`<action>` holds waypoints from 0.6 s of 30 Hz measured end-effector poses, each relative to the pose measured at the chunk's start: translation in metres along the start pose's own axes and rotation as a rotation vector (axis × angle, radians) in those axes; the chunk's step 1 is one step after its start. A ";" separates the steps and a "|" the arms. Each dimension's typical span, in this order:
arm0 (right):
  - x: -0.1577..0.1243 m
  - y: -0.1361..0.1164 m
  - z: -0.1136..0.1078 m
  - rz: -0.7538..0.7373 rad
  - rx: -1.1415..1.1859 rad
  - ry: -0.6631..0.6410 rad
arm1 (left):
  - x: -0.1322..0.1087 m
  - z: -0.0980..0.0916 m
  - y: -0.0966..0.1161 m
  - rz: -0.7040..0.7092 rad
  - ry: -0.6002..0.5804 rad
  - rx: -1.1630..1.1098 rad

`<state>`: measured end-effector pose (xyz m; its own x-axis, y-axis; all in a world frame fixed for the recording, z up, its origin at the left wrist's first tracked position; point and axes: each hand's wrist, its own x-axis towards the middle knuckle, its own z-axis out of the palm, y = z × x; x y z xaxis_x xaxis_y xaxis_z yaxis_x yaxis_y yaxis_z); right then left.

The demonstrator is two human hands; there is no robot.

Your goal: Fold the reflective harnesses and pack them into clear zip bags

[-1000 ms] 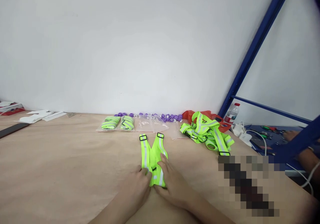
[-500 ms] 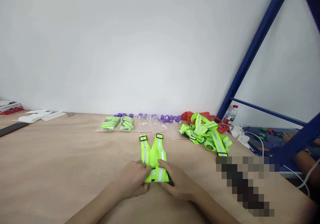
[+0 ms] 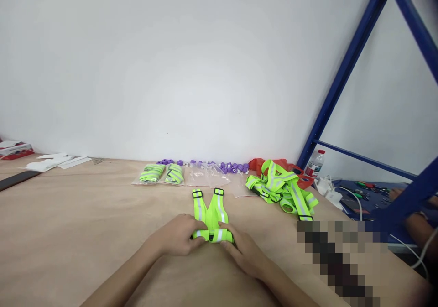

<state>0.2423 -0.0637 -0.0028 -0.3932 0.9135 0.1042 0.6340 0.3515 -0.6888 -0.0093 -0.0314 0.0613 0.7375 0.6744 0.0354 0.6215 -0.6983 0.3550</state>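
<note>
A neon-yellow reflective vest [image 3: 209,210] with grey stripes and black buckles lies flat on the wooden table [image 3: 68,234] in front of me. Its near end is folded up into a thick band. My left hand [image 3: 178,235] grips the left side of that fold, fingers curled over it. My right hand [image 3: 241,247] pinches the right side of the same fold. The two strap ends with buckles point away from me.
A heap of loose reflective vests [image 3: 284,187] lies at the right, by a red bag [image 3: 260,164]. Two bagged vests [image 3: 163,173], clear plastic bags [image 3: 205,174] and several purple caps [image 3: 226,165] line the wall. A water bottle [image 3: 314,163] and blue rack frame [image 3: 345,70] stand right; another person's arm [image 3: 415,215] reaches in there.
Both hands have drawn the vest's near end up and over, folding it away from me, so the visible vest is shorter. The view has shifted slightly.
</note>
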 end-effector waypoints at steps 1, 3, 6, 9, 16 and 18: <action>0.000 0.000 0.000 0.012 -0.004 0.005 | 0.000 0.000 -0.001 0.003 -0.001 0.004; 0.000 -0.001 0.000 0.033 -0.009 0.017 | 0.001 0.002 -0.004 -0.004 0.006 0.015; 0.000 -0.001 0.001 0.043 -0.004 0.026 | 0.002 0.006 -0.009 -0.030 0.027 0.006; 0.002 0.002 0.002 0.054 -0.007 0.032 | 0.004 0.013 -0.014 -0.042 0.042 -0.039; 0.004 0.003 0.004 0.069 0.020 0.055 | 0.007 0.033 -0.025 -0.044 0.147 -0.141; 0.005 0.003 0.005 0.058 0.034 0.063 | 0.008 0.035 -0.025 -0.066 0.162 -0.162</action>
<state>0.2390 -0.0590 -0.0075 -0.3131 0.9435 0.1083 0.6310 0.2919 -0.7188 -0.0095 -0.0174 0.0198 0.6367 0.7560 0.1520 0.6067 -0.6128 0.5064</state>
